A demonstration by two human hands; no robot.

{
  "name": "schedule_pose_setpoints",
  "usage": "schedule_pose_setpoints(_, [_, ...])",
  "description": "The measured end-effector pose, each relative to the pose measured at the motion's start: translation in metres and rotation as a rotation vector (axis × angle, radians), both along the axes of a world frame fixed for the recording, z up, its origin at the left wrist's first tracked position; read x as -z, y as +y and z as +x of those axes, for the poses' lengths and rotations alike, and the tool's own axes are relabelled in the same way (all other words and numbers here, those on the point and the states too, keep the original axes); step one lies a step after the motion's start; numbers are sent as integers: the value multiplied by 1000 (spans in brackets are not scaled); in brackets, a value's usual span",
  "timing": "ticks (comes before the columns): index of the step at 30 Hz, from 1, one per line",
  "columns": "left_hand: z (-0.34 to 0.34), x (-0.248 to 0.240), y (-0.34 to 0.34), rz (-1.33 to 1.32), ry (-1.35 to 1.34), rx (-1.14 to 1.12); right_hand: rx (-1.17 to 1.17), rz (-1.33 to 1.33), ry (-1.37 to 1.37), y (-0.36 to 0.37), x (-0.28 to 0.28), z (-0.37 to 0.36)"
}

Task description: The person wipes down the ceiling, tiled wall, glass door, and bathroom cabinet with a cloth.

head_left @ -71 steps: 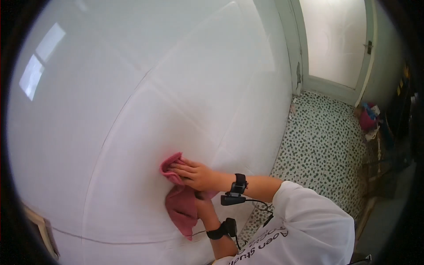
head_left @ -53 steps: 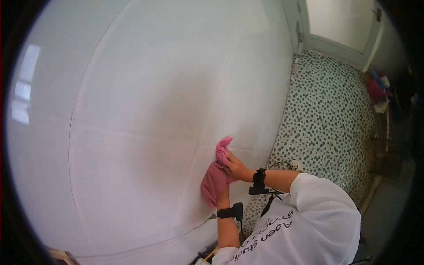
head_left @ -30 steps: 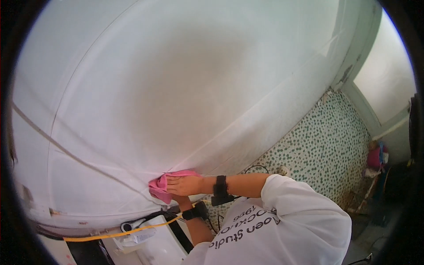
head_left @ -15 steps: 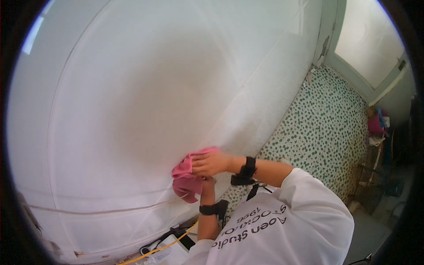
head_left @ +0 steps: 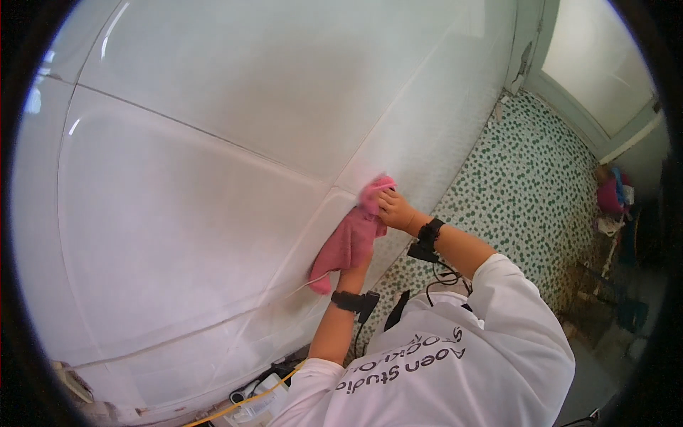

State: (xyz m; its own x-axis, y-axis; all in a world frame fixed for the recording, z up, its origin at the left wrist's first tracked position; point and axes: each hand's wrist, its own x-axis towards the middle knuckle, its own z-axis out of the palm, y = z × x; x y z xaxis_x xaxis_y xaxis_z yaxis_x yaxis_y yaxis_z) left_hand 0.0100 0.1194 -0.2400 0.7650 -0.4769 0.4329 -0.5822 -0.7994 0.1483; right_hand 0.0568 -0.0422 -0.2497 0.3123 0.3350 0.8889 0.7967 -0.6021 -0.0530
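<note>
A pink cloth (head_left: 346, 240) is spread against the glossy white tiled wall (head_left: 185, 235), near a joint between tiles. My right hand (head_left: 395, 212) has its fingers curled on the cloth's upper end, which is bunched beneath them. Lower down, the cloth drapes over my left hand (head_left: 363, 262); only the part near the wrist shows, and its fingers are hidden. Each wrist wears a black strap with a small box, the right strap (head_left: 426, 239) and the left strap (head_left: 353, 303). A thin pale line runs out from behind the cloth's lower corner.
The floor (head_left: 516, 178) has a green-and-white speckled pattern. A door with a pale panel (head_left: 597, 64) stands at the far right, with a pink container (head_left: 610, 197) and clutter below it. At the lower left lie a yellow cable (head_left: 242, 403) and a white box (head_left: 263, 407).
Both hands and the cloth have moved up and to the right along the wall. The cloth has stretched out from a bunched shape and now covers most of my left hand.
</note>
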Motion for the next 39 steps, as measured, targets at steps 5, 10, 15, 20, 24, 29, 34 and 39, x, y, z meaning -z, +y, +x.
schedule_pose_setpoints(5, [-26,-1,16,18,79,-20,-7,-173,228,6,32,-24])
schedule_pose_setpoints(10, [-74,-3,51,-26,154,-74,-158,-414,161,11,60,-45])
schedule_pose_setpoints(15, [-120,-12,102,-102,152,-147,-116,-525,415,42,81,-71])
schedule_pose_setpoints(20, [-139,-14,141,-173,114,-185,-48,-161,498,105,60,-105])
schedule_pose_setpoints(24, [-148,-19,172,-214,90,-159,-100,-207,388,144,22,-134])
schedule_pose_setpoints(29, [-168,-11,207,-241,105,-135,-12,64,733,195,-27,-173])
schedule_pose_setpoints(34, [-196,5,233,-271,118,-165,60,297,940,229,-54,-206])
schedule_pose_setpoints(39, [-210,10,243,-290,97,-204,192,454,731,224,-27,-177])
